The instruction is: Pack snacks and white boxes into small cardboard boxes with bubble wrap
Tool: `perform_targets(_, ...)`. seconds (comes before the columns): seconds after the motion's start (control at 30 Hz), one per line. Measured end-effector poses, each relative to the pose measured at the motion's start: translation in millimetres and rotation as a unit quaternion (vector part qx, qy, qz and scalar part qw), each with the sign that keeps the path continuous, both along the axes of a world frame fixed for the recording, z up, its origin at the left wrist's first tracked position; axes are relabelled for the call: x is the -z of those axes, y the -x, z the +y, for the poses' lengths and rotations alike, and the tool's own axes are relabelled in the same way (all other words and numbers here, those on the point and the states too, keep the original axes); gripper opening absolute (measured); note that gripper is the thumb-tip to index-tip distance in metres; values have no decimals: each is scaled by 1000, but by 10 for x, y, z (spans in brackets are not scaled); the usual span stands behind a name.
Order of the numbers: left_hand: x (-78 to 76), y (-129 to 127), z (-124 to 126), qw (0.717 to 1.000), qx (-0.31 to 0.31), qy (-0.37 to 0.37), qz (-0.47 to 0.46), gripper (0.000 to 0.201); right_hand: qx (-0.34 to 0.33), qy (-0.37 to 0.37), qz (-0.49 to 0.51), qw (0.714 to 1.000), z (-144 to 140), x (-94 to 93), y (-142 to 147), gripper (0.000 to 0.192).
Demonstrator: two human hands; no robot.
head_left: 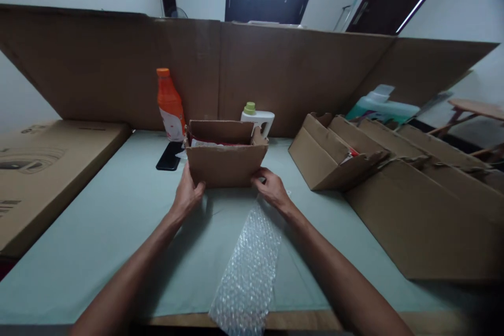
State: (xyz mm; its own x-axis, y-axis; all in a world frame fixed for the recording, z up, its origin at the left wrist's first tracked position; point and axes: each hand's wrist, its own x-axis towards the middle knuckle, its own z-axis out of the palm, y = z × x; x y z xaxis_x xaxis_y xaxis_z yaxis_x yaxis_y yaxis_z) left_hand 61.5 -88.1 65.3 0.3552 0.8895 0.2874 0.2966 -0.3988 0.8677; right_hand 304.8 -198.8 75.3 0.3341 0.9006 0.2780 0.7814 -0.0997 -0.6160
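Note:
A small open-topped cardboard box (226,167) is gripped at its two lower front corners. My left hand (188,192) has its fingers round the left corner, thumb on the front face. At the right corner, my right hand (272,187) pinches the cardboard between thumb and fingers. Inside the box, something with red and white shows just above the front wall; the rest is hidden. A strip of bubble wrap (252,262) lies on the cloth between my forearms, its far end close to my right hand.
Behind the box stand an orange bottle (170,105) and a white bottle with a green cap (262,117). A black phone (169,156) lies to its left. More open cardboard boxes (425,220) fill the right side; a large flat carton (59,168) lies left. Cardboard panels (275,73) wall the back.

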Motion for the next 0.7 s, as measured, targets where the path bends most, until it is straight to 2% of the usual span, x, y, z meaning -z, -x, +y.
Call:
perform_targets(0.1,9,-149,129,1000,1,3,4,80,2,-3,2,1000,88,25,-90,19)
perform_targets(0.2,69,-63,34,1000,-20,19,9,84,0,3,-9,1000,-120,28,-229,26)
perform_targets(0.27,137,98,-214,999,-22,12,37,80,14,9,-28,999,-375,71,-313,29)
perform_targets(0.33,217,257,-606,993,40,-28,107,66,31,22,-53,998,-656,167,-346,31)
perform_targets(0.4,285,341,-1071,964,151,-86,201,56,35,38,-76,996,-906,294,-299,32)
perform_targets(0.5,332,323,-1669,914,237,-138,299,60,4,55,-105,993,-1135,443,-74,33)
perform_targets(0.6,332,322,-1968,892,253,-148,345,70,-83,66,-160,981,-1116,474,250,36)
perform_targets(0.7,327,464,-2025,891,239,-138,361,67,-147,69,-196,967,-830,430,545,38)
